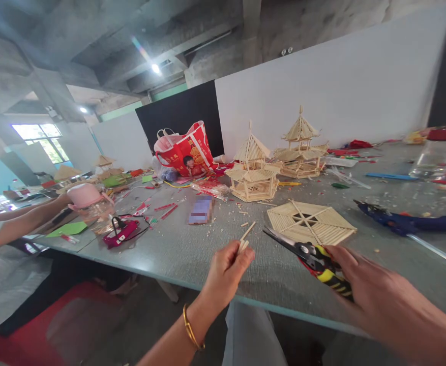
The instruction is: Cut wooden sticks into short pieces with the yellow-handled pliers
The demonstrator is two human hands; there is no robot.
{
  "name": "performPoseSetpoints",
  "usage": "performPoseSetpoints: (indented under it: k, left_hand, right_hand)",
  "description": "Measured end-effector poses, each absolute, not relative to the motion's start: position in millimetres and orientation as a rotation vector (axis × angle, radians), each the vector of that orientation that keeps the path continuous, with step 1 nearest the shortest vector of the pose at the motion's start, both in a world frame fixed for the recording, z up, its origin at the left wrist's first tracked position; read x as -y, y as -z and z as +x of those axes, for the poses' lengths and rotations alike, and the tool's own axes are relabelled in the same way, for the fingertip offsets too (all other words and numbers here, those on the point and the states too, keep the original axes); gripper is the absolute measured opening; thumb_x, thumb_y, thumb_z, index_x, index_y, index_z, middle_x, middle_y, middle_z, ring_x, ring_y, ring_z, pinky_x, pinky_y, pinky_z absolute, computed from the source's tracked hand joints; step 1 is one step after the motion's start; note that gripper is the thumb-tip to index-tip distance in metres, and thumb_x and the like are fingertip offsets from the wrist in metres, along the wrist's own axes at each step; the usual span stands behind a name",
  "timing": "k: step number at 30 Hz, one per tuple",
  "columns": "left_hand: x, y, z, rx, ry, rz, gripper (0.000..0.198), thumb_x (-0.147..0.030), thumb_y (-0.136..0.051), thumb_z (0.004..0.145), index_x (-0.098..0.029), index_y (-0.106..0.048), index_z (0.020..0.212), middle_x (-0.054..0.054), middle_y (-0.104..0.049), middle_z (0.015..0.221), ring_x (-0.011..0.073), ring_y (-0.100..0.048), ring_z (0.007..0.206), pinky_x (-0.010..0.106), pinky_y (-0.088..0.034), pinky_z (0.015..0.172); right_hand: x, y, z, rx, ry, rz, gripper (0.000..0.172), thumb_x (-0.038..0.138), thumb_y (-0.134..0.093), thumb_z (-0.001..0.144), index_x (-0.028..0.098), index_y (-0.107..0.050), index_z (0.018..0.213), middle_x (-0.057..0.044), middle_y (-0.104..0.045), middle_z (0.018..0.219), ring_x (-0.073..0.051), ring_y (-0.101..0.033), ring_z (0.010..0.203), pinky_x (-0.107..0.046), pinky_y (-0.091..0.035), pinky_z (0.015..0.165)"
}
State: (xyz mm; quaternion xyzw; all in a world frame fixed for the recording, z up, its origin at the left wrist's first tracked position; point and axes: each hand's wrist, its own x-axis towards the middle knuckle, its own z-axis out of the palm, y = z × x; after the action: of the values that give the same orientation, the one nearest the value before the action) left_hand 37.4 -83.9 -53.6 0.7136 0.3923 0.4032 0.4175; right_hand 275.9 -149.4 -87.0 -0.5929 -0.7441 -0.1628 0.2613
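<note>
Pinched in my left hand (226,267) are thin wooden sticks (248,231), one of them jutting up past the fingertips. My right hand (371,290) is wrapped round the black and yellow handles of a pair of shears (310,256), whose dark blades point left toward the sticks without touching them. Just beyond the shears a flat hexagonal stick panel (333,223) lies on the table, with a dark opening at its middle. Two small stick pavilions (254,175) (302,147) stand behind it.
A blue glue gun (406,222) lies at the right, near a clear jar (440,155). A phone (200,210), a red bag (186,150) and a maroon pouch (121,233) are further left on the littered table (161,254). At the far left, another person's arm (35,216) reaches in by a pink-lidded bottle (93,206).
</note>
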Motion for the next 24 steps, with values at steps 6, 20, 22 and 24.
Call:
performPoseSetpoints:
  k: [6, 20, 22, 24]
  left_hand:
    - [94, 57, 41, -0.966, -0.992, 1.928, 0.042, -0.046, -0.037, 0.088, -0.014, -0.064, 0.089, -0.002, -0.042, 0.057, 0.0086, -0.037, 0.054, 0.022, -0.026, 0.050]
    - [93, 61, 49, -0.784, -0.925, 1.483, 0.045, -0.053, -0.049, 0.080, -0.011, -0.063, 0.071, -0.003, -0.041, 0.051, 0.0041, -0.027, 0.044, 0.021, -0.017, 0.043]
    - [94, 61, 50, -0.789, -0.917, 1.481, 0.047, -0.053, -0.045, 0.083, -0.011, -0.061, 0.067, -0.001, -0.044, 0.053, 0.0043, -0.029, 0.045, 0.021, -0.018, 0.043]
    - [95, 62, 51, -0.804, -0.935, 1.467, 0.046, -0.051, -0.044, 0.084, -0.012, -0.058, 0.064, -0.001, -0.045, 0.052, 0.0048, -0.031, 0.045, 0.020, -0.020, 0.043]
  right_hand:
    - [160, 76, 272, 2.023, 0.469, -1.510, 0.028, 0.021, -0.046, 0.073, 0.017, -0.044, 0.101, -0.009, -0.065, 0.077, -0.020, -0.064, 0.065, -0.029, -0.052, 0.053]
    - [167, 83, 269, 2.075, 0.465, -1.448, 0.044, 0.016, -0.051, 0.067, 0.015, -0.043, 0.110, -0.010, -0.064, 0.088, -0.021, -0.063, 0.076, -0.034, -0.054, 0.065]
    - [168, 81, 267, 2.082, 0.461, -1.442, 0.046, 0.014, -0.051, 0.065, 0.015, -0.043, 0.111, -0.011, -0.064, 0.091, -0.022, -0.063, 0.079, -0.035, -0.054, 0.066]
    - [169, 82, 267, 2.075, 0.458, -1.454, 0.045, 0.014, -0.050, 0.066, 0.015, -0.044, 0.110, -0.011, -0.064, 0.091, -0.022, -0.064, 0.078, -0.035, -0.054, 0.066]
